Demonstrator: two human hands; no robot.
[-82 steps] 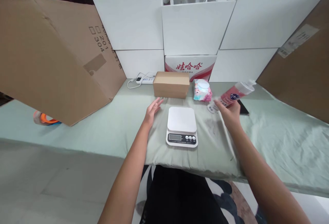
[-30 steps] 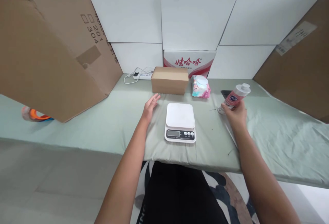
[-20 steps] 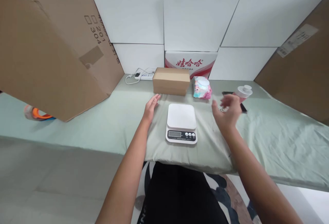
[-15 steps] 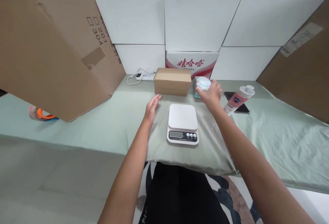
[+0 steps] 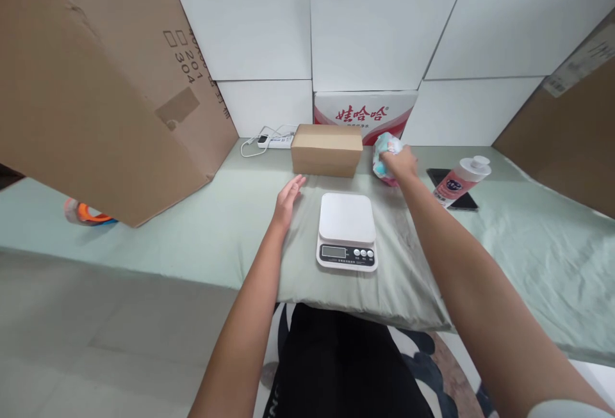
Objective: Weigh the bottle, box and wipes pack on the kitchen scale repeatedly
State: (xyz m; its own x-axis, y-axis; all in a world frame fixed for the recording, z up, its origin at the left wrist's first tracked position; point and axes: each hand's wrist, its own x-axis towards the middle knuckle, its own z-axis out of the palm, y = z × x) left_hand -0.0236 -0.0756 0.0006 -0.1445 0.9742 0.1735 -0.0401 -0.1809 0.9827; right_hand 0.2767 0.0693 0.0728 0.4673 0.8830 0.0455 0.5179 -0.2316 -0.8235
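Note:
My right hand (image 5: pixel 402 162) grips a soft pack of wet wipes (image 5: pixel 385 149), light blue with a pinkish lower edge. The pack tilts in my grasp, and my fingers cover part of it. On the cloth rests my left hand (image 5: pixel 288 199), fingers stretched out and holding nothing, just in front of a small brown cardboard box (image 5: pixel 327 155). Between my forearms sits a white kitchen scale (image 5: pixel 346 219) with a bare platform, a small display and several buttons along its front.
Right of my hand a white-capped pink bottle (image 5: pixel 461 181) stands by a dark flat phone-like object (image 5: pixel 468 201). A power strip with white cables (image 5: pixel 278 141) lies behind left. Tape rolls (image 5: pixel 89 213) sit far left. White panels (image 5: pixel 365 40) and large cardboard (image 5: pixel 110 91) enclose the table.
My right hand has closed on the wipes pack and tipped it up; its white lid no longer faces me. My left hand stays by the box. The view has shifted slightly.

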